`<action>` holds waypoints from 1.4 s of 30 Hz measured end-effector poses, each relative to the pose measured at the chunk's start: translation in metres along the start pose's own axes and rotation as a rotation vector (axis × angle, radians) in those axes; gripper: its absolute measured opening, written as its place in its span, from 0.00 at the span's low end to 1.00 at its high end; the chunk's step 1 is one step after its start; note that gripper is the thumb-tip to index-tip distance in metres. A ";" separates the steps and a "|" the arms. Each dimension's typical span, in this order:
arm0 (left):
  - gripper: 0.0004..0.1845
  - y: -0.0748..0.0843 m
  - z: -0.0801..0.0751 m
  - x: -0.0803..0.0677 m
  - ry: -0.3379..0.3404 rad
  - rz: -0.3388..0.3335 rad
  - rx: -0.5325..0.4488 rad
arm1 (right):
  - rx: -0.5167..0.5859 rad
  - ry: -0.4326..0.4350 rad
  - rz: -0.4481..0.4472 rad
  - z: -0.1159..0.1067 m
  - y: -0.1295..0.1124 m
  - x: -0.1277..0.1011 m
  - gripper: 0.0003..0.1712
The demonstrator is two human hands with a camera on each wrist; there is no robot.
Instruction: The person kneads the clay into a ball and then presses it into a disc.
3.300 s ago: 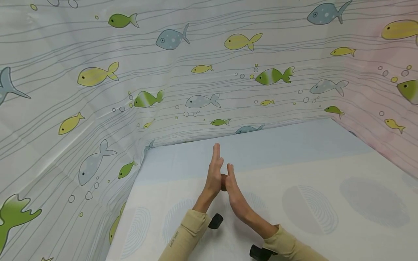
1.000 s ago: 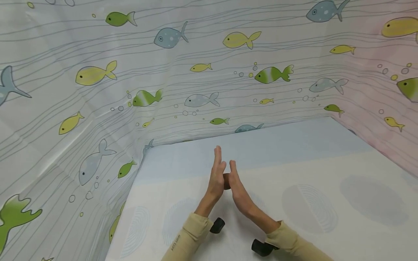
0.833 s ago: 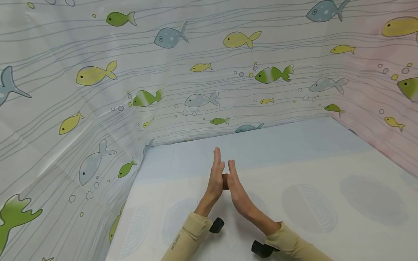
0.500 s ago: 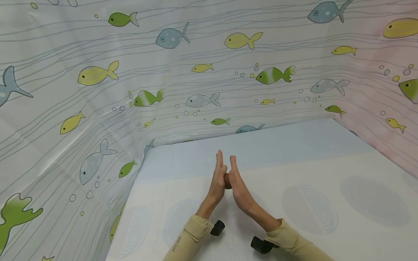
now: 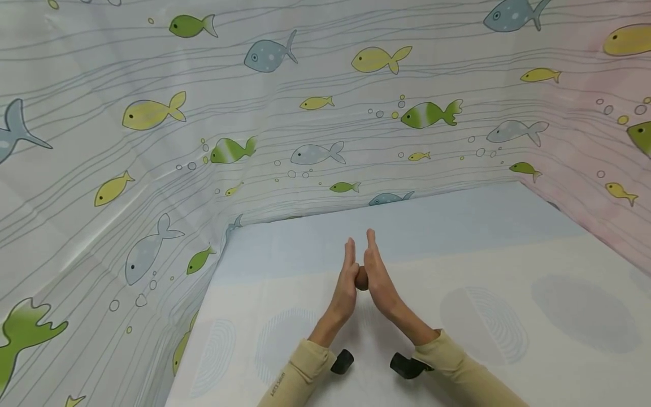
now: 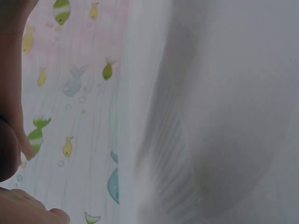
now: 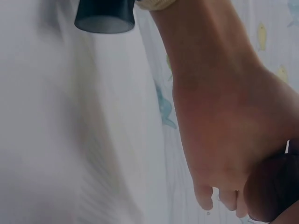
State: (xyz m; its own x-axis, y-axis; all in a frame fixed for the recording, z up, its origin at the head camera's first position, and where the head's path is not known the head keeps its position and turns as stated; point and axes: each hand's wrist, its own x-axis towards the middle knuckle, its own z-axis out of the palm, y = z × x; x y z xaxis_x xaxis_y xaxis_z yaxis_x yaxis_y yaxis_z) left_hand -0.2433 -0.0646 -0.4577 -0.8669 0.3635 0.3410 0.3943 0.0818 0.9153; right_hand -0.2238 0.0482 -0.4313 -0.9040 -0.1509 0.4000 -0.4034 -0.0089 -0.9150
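Brown and rounded, a small lump [image 5: 361, 279] sits pressed between the two palms, above the worktop [image 5: 508, 271] and somewhat left of its middle, well short of the far edge. The left hand [image 5: 347, 282] and the right hand [image 5: 378, 280] stand upright, palm to palm, fingers straight and pointing away toward the far edge; neither grip curls round the lump, they only press it flat-handed from both sides. The right fingertips reach a little farther up than the left ones. In the right wrist view the brown lump [image 7: 273, 193] shows at the lower right corner, touching the palm of the left hand [image 7: 224, 126], whose fingers hang straight below it. In the left wrist view a dark curve of the lump [image 6: 7, 149] lies at the left edge against skin; how much of it is covered cannot be told there.

Both forearms wear beige sleeves [image 5: 300, 376], and a black wrist camera [image 5: 342, 362] sits under each wrist, just above the worktop near its near edge. The worktop is covered in a pale sheet with faint grey oval prints [image 5: 480, 325], bluish toward the far edge. A curtain with fish [image 5: 152, 113] in green, yellow and blue rises along the left, far and right edges.
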 end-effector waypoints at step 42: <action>0.34 0.031 -0.004 0.009 0.052 0.121 0.107 | 0.076 -0.072 0.083 0.007 0.024 -0.009 0.34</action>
State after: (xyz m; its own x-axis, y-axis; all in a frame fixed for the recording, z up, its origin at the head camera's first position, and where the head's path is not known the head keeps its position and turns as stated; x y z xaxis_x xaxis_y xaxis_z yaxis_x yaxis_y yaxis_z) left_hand -0.2404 -0.0627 -0.4248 -0.8247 0.3283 0.4605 0.5245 0.1397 0.8398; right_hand -0.2248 0.0427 -0.4573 -0.9204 -0.2244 0.3201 -0.3128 -0.0683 -0.9474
